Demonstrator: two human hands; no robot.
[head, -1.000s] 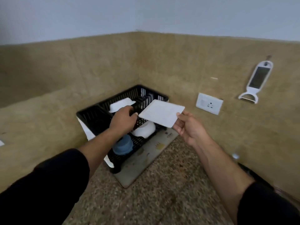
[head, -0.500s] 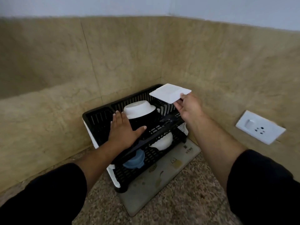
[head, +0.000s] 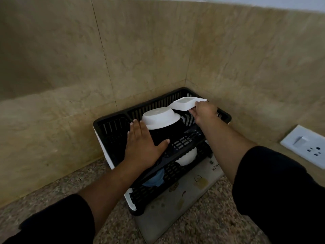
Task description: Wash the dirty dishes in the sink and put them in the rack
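Note:
A black two-tier dish rack (head: 112, 123) stands in the counter's corner. On its upper tier a white round bowl (head: 160, 118) lies upside down. My right hand (head: 204, 110) pinches the edge of a white square plate (head: 186, 103), held upside down over the rack's back right part, just behind the bowl. My left hand (head: 142, 143) lies flat with straight fingers on the rack's upper tier, fingertips beside the bowl. On the lower tier sit a white bowl (head: 187, 158) and a blue bowl (head: 154, 179), both partly hidden by the upper tier.
The rack stands on a grey drying mat (head: 175, 213) on a speckled granite counter (head: 52, 196). Beige tiled walls close in behind and to the right. A white wall socket (head: 306, 146) is on the right wall.
My right hand has lowered the square plate toward the rack's back right part, close to the upturned bowl. My left hand stays flat on the upper tier. The camera moved closer.

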